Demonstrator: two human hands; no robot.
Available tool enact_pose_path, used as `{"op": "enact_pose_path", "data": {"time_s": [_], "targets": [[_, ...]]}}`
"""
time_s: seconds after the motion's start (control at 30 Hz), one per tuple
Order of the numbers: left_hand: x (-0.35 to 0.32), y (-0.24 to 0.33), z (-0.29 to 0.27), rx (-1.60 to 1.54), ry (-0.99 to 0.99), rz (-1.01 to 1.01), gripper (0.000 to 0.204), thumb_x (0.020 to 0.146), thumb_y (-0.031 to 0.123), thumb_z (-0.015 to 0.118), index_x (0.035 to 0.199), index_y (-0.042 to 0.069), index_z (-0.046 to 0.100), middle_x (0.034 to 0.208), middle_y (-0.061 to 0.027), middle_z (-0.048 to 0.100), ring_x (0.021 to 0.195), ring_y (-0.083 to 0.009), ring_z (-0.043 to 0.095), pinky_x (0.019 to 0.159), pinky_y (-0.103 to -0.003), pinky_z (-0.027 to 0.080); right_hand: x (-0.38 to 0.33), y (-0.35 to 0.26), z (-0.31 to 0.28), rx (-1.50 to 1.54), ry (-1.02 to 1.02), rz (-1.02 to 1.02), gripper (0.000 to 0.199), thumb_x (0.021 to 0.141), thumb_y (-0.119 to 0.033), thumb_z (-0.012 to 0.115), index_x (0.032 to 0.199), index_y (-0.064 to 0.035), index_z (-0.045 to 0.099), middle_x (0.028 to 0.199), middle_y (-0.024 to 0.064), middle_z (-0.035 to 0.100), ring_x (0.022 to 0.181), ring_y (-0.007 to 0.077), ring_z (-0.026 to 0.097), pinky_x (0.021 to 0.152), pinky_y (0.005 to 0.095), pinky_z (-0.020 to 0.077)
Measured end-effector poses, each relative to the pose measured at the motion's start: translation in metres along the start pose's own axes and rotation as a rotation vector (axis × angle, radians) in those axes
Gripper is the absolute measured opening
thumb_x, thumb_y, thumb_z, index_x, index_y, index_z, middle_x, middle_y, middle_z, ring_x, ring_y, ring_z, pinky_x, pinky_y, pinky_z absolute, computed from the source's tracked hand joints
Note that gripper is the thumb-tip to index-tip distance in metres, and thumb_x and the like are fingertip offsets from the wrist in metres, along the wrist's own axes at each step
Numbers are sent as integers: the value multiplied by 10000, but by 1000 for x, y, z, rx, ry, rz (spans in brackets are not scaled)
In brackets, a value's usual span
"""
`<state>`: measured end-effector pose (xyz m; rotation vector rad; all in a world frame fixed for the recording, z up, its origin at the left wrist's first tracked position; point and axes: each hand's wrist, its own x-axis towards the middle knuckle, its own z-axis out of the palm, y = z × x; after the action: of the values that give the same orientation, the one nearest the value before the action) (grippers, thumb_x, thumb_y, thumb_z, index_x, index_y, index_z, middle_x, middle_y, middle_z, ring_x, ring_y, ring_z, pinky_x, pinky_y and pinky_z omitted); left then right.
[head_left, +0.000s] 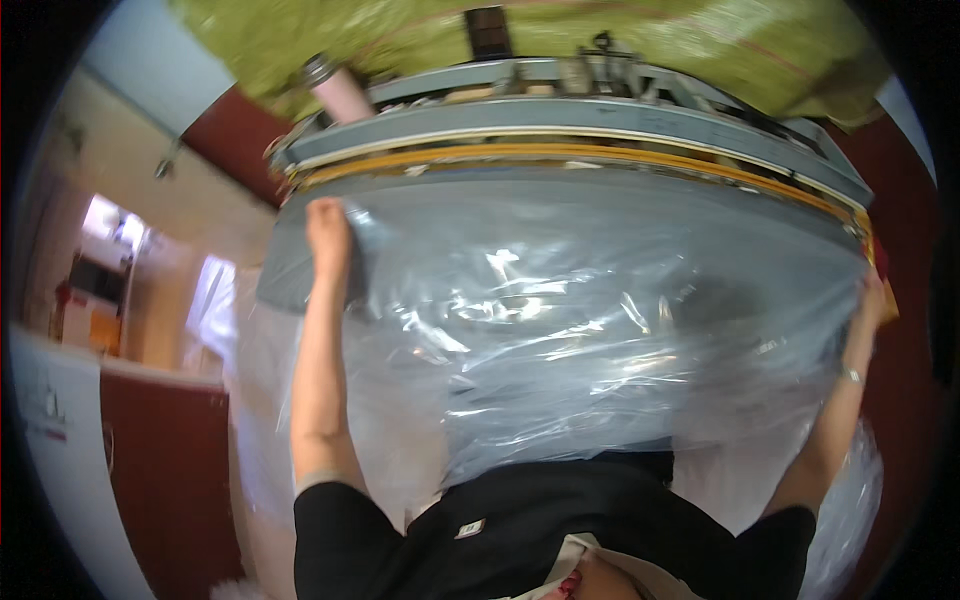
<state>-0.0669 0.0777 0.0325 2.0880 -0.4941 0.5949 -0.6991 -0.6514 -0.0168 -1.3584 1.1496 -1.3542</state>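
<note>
A wide clear plastic sheet [560,290] stretches between my two hands over a grey work surface [285,260] and hangs down toward my body. My left hand [327,228], closed, grips the sheet's left edge close to the machine. At the far right, my right hand [872,300] is closed on the sheet's right edge, slightly blurred. Just beyond the hands runs a long grey machine frame [600,112] with an orange strip [520,150] along its near side. The sheet's far edge lies close to that strip.
A pink bottle [340,92] stands on the frame's left end. Small metal parts [605,68] sit along its back. Yellow-green sheeting [400,30] covers the area behind. More clear plastic [850,500] hangs at lower right. A dark red and white wall [165,470] stands at left.
</note>
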Motion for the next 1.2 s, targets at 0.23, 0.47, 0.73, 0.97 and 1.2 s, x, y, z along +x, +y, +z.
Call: {"op": "enact_pose_path", "data": {"time_s": [0.23, 0.47, 0.73, 0.97, 1.2], "targets": [[36, -56, 61, -207, 139, -208, 179, 854, 162, 481, 725, 39, 470, 661, -5, 456, 594, -88, 408, 521, -248, 361, -35, 7, 133, -437, 117, -430, 273, 839, -289, 555, 885, -21, 580, 781, 97, 605, 727, 181, 556, 699, 299, 431], [68, -66, 94, -467, 49, -288, 170, 835, 149, 529, 705, 64, 459, 638, 41, 434, 588, -54, 363, 545, -198, 324, -40, -19, 162, -424, 99, -323, 288, 809, -286, 601, 867, -5, 575, 757, 79, 609, 700, 146, 551, 683, 270, 433], [67, -53, 83, -420, 163, -276, 118, 805, 87, 521, 738, 77, 425, 647, 10, 451, 541, -74, 400, 461, -219, 332, -23, -14, 159, -315, 113, -377, 153, 791, -185, 574, 777, -40, 528, 635, 19, 536, 603, 105, 515, 592, 249, 425], [65, -61, 63, -175, 465, -132, 106, 811, 51, 433, 874, 4, 504, 827, -122, 588, 690, -230, 559, 659, -301, 454, -42, -30, 178, -168, 90, -273, 157, 800, -179, 560, 842, -29, 539, 689, 32, 550, 635, 113, 542, 610, 236, 427], [45, -39, 12, 477, -310, 275, 157, 849, 138, 455, 780, 1, 487, 781, -221, 548, 732, -398, 515, 651, -428, 405, -77, -79, 133, -587, -248, -413, 277, 782, -265, 634, 880, -7, 614, 795, 47, 610, 759, 120, 549, 725, 241, 415]]}}
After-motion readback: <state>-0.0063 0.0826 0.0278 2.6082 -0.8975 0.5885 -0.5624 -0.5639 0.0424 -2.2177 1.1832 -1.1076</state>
